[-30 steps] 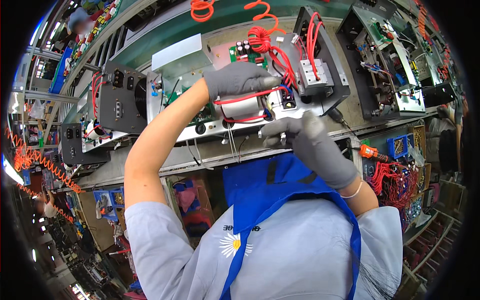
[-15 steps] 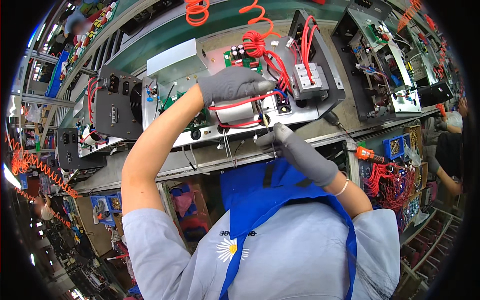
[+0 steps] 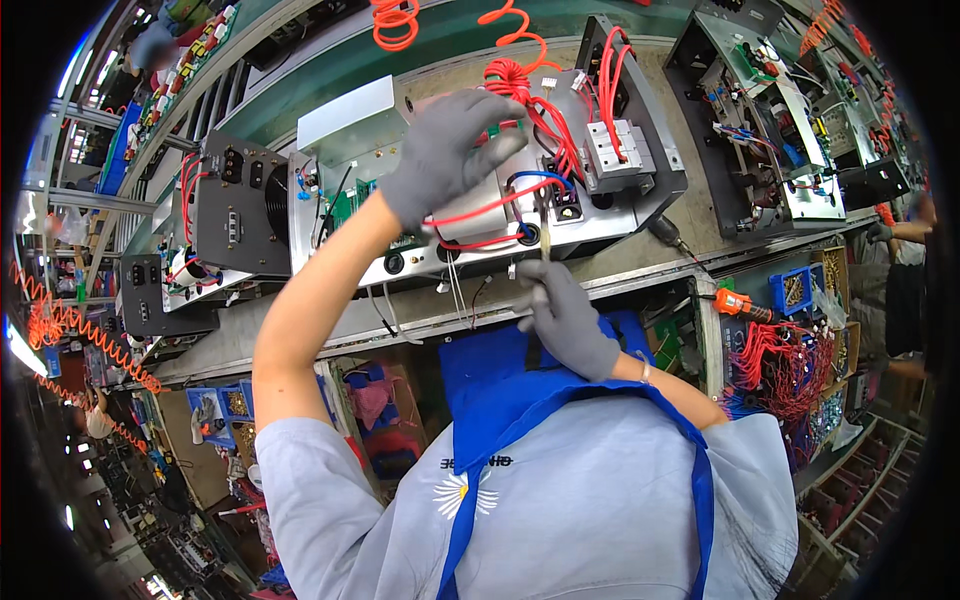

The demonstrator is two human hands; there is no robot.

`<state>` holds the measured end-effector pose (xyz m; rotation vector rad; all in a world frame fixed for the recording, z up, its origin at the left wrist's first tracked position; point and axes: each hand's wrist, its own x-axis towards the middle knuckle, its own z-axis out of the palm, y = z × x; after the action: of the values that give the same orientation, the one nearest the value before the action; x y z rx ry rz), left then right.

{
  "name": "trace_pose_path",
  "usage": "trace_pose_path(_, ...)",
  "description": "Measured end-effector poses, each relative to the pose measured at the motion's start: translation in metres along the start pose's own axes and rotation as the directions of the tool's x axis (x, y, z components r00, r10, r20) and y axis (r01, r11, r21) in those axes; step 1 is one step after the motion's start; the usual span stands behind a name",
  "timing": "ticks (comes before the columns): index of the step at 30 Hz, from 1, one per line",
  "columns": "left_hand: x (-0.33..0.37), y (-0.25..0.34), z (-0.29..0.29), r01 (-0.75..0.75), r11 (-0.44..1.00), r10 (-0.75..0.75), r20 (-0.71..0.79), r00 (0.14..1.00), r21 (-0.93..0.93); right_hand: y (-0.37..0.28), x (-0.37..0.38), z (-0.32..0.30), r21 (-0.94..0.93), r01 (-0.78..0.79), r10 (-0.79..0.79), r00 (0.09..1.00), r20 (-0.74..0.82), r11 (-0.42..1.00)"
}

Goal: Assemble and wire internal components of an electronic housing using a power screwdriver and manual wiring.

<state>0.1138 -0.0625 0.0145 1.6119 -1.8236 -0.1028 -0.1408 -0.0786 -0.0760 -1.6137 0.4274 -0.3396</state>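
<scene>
My left hand (image 3: pixel 440 155), in a grey glove, is raised over the open chassis (image 3: pixel 620 215). Its thumb and fingers are apart, with nothing visible between them. Below it lies a pale cylinder (image 3: pixel 475 208), crossed by a red wire (image 3: pixel 490 207). A blue wire (image 3: pixel 540 176) arches just right of the cylinder. My right hand (image 3: pixel 568 320), also gloved, is at the chassis's front edge with fingers pinched. A slim tan-and-dark piece (image 3: pixel 545 238) rises from those fingertips toward the wires; its kind is unclear.
A bundled coil of red wire (image 3: pixel 508 80) and a grey block (image 3: pixel 618 155) sit in the chassis. More open units stand on the right (image 3: pixel 770 150) and left (image 3: pixel 235 205). An orange-handled screwdriver (image 3: pixel 738 305) hangs beside blue parts bins (image 3: pixel 790 290). Coiled orange hoses (image 3: pixel 395 25) dangle overhead.
My left hand has lifted off the wires and moved up and left, its thumb spreading from the fingers. My right hand has shifted slightly down. The blue wire is now more exposed.
</scene>
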Motion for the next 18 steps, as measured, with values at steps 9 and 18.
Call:
trace_pose_path(9, -0.053, 0.113, 0.032, -0.177, 0.91, 0.041, 0.342, 0.939, 0.375, -0.085, -0.015, -0.087, -0.484, 0.466, -0.25, 0.86, 0.445, 0.741)
trace_pose_path(18, -0.047, 0.135, 0.061, 0.446, 0.48, -0.571, 0.117, 0.812, -0.755, -0.064, -0.016, -0.064, -0.348, 0.269, -0.24, 0.963, 0.125, 0.898)
